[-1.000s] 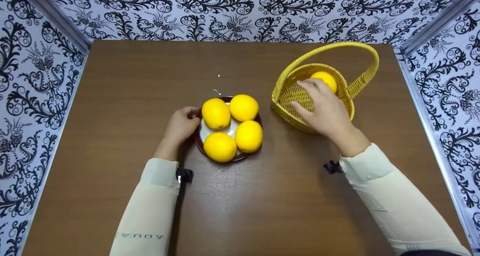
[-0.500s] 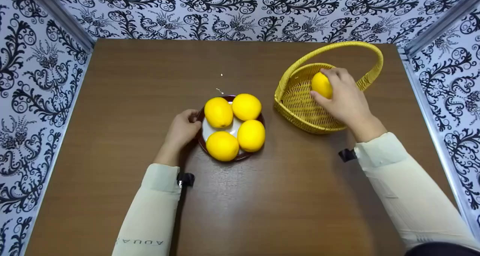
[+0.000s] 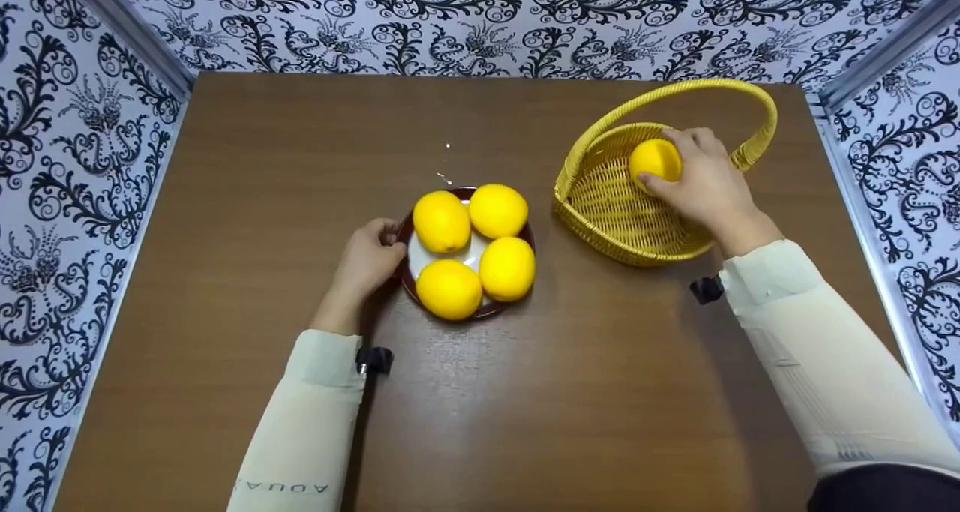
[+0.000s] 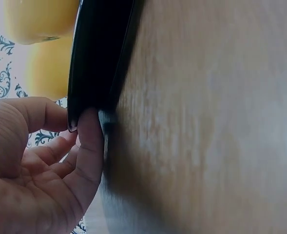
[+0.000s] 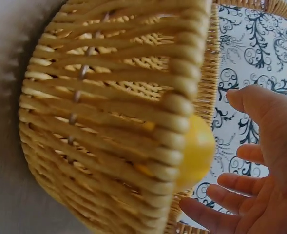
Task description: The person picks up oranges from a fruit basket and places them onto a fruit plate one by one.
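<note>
In the head view my left hand [image 3: 367, 261] pinches the rim of a dark brown plate with a white middle [image 3: 420, 257]. The left wrist view shows thumb and fingers on both sides of that rim [image 4: 102, 53]. Several yellow lemons [image 3: 448, 288] lie on the plate. My right hand [image 3: 709, 182] is over the yellow wicker basket [image 3: 622, 223], its thumb and fingers spread about a single lemon [image 3: 651, 160] inside. From the right wrist, the hand [image 5: 265, 180] looks open, apart from the lemon [image 5: 199, 151], which is partly hidden by the basket wall.
The basket's tall arched handle [image 3: 697, 86] rises behind the right hand. Patterned walls [image 3: 450, 25] border the brown table [image 3: 300, 145] at the back and sides. Small white specks [image 3: 444, 177] lie behind the plate.
My right hand has moved rightward within the basket, from over its middle to around the lemon. The left hand keeps its pinch on the plate, and the head view has shifted slightly.
</note>
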`<control>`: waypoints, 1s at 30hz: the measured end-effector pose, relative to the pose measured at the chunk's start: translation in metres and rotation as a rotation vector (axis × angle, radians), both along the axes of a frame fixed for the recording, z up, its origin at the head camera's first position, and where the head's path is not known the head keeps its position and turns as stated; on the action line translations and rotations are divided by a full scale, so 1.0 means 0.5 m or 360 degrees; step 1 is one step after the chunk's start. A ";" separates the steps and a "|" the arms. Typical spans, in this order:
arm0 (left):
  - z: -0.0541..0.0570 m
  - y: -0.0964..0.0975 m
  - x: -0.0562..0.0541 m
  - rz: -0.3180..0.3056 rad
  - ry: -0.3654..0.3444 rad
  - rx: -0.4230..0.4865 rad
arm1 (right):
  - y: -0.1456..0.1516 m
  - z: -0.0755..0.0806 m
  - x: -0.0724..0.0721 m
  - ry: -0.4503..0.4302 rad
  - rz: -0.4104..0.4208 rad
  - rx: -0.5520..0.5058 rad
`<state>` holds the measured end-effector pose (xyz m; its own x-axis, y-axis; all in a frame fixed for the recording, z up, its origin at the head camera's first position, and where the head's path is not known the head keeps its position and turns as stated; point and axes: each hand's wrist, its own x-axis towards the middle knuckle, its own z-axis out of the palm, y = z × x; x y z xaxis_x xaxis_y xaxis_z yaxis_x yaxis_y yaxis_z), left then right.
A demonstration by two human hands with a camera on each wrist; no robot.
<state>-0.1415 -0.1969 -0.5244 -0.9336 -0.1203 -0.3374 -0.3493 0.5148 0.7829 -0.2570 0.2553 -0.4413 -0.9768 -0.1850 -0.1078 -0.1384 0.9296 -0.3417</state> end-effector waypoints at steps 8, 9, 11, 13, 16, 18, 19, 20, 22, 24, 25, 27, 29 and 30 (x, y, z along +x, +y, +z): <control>0.003 -0.001 0.000 0.0003 -0.0034 0.0048 | 0.005 -0.023 -0.020 -0.0083 0.0002 -0.0005; 0.003 -0.001 0.001 0.0001 -0.0034 0.0050 | 0.006 -0.026 -0.022 -0.0100 -0.0002 -0.0012; 0.003 -0.001 0.001 -0.0006 -0.0038 0.0058 | 0.007 -0.030 -0.027 -0.0131 -0.0011 -0.0029; 0.004 -0.001 0.000 -0.0012 -0.0034 0.0065 | 0.007 -0.033 -0.032 -0.0158 -0.0022 -0.0039; 0.005 -0.001 0.000 -0.0015 -0.0038 0.0070 | 0.006 -0.035 -0.038 -0.0179 -0.0038 -0.0054; 0.005 -0.001 -0.001 -0.0015 -0.0044 0.0077 | 0.006 -0.036 -0.041 -0.0188 -0.0052 -0.0065; 0.005 -0.001 -0.001 -0.0014 -0.0049 0.0075 | 0.006 -0.037 -0.042 -0.0191 -0.0057 -0.0070; 0.005 0.000 -0.001 -0.0012 -0.0054 0.0082 | 0.006 -0.037 -0.043 -0.0195 -0.0063 -0.0074; 0.004 0.000 -0.001 -0.0006 -0.0054 0.0089 | 0.006 -0.039 -0.044 -0.0199 -0.0076 -0.0085; 0.002 0.001 -0.001 0.0002 -0.0049 0.0095 | 0.006 -0.041 -0.045 -0.0202 -0.0085 -0.0088; 0.002 0.001 0.000 0.0005 -0.0045 0.0096 | 0.006 -0.041 -0.046 -0.0201 -0.0085 -0.0090; 0.001 0.001 0.000 0.0015 -0.0041 0.0108 | 0.006 -0.042 -0.047 -0.0198 -0.0089 -0.0094; 0.000 0.002 0.001 0.0021 -0.0035 0.0111 | 0.007 -0.044 -0.047 -0.0194 -0.0093 -0.0092; 0.000 0.002 0.001 0.0024 -0.0029 0.0113 | 0.007 -0.045 -0.047 -0.0190 -0.0094 -0.0092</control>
